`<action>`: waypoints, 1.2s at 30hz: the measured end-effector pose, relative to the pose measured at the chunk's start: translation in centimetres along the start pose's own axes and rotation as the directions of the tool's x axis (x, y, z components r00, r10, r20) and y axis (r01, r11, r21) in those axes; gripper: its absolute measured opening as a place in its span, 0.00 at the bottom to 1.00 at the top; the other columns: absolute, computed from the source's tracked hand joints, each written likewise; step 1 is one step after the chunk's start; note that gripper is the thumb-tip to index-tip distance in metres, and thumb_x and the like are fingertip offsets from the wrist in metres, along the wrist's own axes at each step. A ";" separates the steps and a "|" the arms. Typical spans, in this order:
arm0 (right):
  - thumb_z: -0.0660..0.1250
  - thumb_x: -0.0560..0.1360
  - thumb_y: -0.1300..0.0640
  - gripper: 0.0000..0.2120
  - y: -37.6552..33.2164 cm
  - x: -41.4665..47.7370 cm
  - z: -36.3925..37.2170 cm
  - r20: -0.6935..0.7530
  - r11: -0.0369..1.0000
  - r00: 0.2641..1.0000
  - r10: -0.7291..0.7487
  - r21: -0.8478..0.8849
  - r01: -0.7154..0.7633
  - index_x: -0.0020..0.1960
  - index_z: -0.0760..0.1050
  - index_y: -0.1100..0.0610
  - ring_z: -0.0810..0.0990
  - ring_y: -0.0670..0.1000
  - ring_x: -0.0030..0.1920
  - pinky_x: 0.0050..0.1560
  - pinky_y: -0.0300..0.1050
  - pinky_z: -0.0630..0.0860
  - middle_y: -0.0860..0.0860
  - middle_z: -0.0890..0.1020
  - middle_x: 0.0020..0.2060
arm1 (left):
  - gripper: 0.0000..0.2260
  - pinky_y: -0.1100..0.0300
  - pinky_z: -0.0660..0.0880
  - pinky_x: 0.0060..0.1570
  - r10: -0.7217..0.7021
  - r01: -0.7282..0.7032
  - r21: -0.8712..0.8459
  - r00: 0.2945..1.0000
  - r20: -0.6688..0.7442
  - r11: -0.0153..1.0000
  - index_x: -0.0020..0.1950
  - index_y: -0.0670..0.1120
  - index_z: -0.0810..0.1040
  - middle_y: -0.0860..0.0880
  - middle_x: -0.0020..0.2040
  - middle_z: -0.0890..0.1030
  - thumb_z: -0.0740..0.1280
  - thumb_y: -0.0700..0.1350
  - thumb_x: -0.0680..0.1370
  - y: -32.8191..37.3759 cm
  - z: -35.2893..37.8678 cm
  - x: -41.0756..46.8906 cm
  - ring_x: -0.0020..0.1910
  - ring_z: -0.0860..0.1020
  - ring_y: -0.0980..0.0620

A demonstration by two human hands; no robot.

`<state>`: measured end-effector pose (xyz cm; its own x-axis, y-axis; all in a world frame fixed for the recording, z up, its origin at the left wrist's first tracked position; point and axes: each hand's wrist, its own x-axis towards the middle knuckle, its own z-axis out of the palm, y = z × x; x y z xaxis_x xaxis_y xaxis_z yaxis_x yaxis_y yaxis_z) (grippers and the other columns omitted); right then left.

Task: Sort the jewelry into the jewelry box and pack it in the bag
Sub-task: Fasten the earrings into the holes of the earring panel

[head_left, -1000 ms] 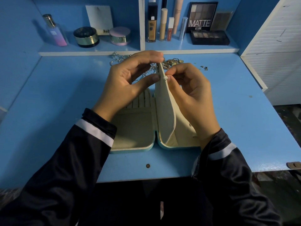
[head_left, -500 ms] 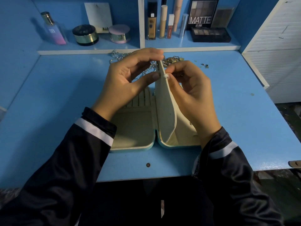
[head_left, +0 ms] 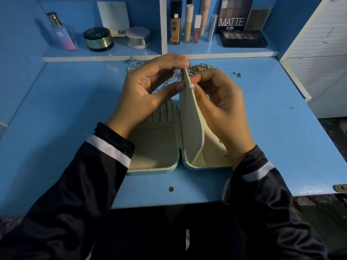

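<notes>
While the left hand (head_left: 146,96) pinched the cream flap (head_left: 191,128) of the teal-edged jewelry box (head_left: 154,170) beneath both wrists, the right hand (head_left: 225,113) pinched a pale stud (head_left: 191,87) there, seemingly mid-fastening, needing pressing home

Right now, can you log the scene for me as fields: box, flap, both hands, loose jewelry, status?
jewelry box: open flat on the blue table; left tray shows no jewelry
inner flap: raised upright between the two halves
left hand: pinches the flap's top edge
right hand: pinches a small pale piece at the flap's edge; cannot tell what it is
loose jewelry: piled on the table behind the hands
status: sorting not finished
</notes>
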<state>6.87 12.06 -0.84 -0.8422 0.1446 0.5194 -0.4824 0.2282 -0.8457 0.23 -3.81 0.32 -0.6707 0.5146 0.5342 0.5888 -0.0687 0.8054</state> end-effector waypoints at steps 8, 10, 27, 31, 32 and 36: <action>0.66 0.78 0.64 0.02 -0.1 0.1 -0.1 0.017 1.000 1.000 0.017 -0.002 -0.017 0.50 0.75 0.61 0.77 0.50 0.44 0.46 0.41 0.73 0.54 0.79 0.43 | 0.18 0.54 0.71 0.68 0.003 -0.004 0.020 1.000 0.008 1.000 0.65 0.44 0.71 0.46 0.63 0.76 0.69 0.36 0.77 0.2 -0.1 -0.1 0.67 0.75 0.50; 0.66 0.78 0.64 0.01 -0.1 0.1 -0.1 0.018 1.000 1.000 0.006 -0.013 -0.006 0.50 0.76 0.61 0.77 0.50 0.44 0.47 0.41 0.73 0.54 0.79 0.43 | 0.18 0.55 0.71 0.68 0.004 -0.004 0.020 1.000 0.008 1.000 0.65 0.44 0.71 0.46 0.63 0.76 0.69 0.36 0.77 0.2 -0.2 -0.1 0.67 0.75 0.51; 0.67 0.77 0.65 0.02 0.2 0.2 -0.4 0.014 0.988 0.995 -0.097 -0.123 0.098 0.50 0.77 0.61 0.79 0.59 0.46 0.49 0.58 0.77 0.58 0.80 0.44 | 0.18 0.53 0.71 0.68 -0.001 0.001 0.001 1.000 -0.005 1.000 0.65 0.43 0.72 0.45 0.63 0.76 0.69 0.35 0.77 0.0 -0.2 -0.1 0.67 0.75 0.49; 0.67 0.77 0.66 0.03 0.3 0.3 -0.5 0.020 0.984 0.994 -0.107 -0.139 0.108 0.49 0.77 0.60 0.79 0.58 0.46 0.50 0.56 0.77 0.58 0.80 0.44 | 0.19 0.54 0.71 0.68 -0.008 0.008 0.014 1.000 -0.009 1.000 0.66 0.43 0.72 0.46 0.63 0.76 0.69 0.36 0.77 0.1 -0.1 -0.1 0.67 0.75 0.50; 0.67 0.77 0.66 0.04 0.3 0.3 -0.5 0.019 0.985 0.994 -0.107 -0.133 0.108 0.50 0.77 0.59 0.79 0.58 0.47 0.50 0.54 0.77 0.57 0.80 0.44 | 0.19 0.53 0.71 0.68 -0.012 0.013 0.019 1.000 -0.014 1.000 0.67 0.42 0.71 0.45 0.63 0.77 0.69 0.36 0.77 0.0 -0.1 -0.1 0.67 0.75 0.50; 0.67 0.76 0.67 0.05 0.1 0.1 -0.6 0.006 0.993 0.997 -0.079 -0.090 0.079 0.50 0.77 0.60 0.80 0.54 0.48 0.52 0.44 0.76 0.57 0.81 0.45 | 0.19 0.52 0.70 0.69 -0.029 0.029 0.018 1.000 -0.004 0.999 0.68 0.42 0.71 0.43 0.67 0.74 0.69 0.36 0.77 0.0 0.1 -0.1 0.69 0.74 0.49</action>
<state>6.84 12.66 -0.77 -0.8030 0.1200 0.5838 -0.5238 0.3250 -0.7874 0.33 -3.77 0.24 -0.6894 0.5130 0.5114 0.5770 -0.0378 0.8159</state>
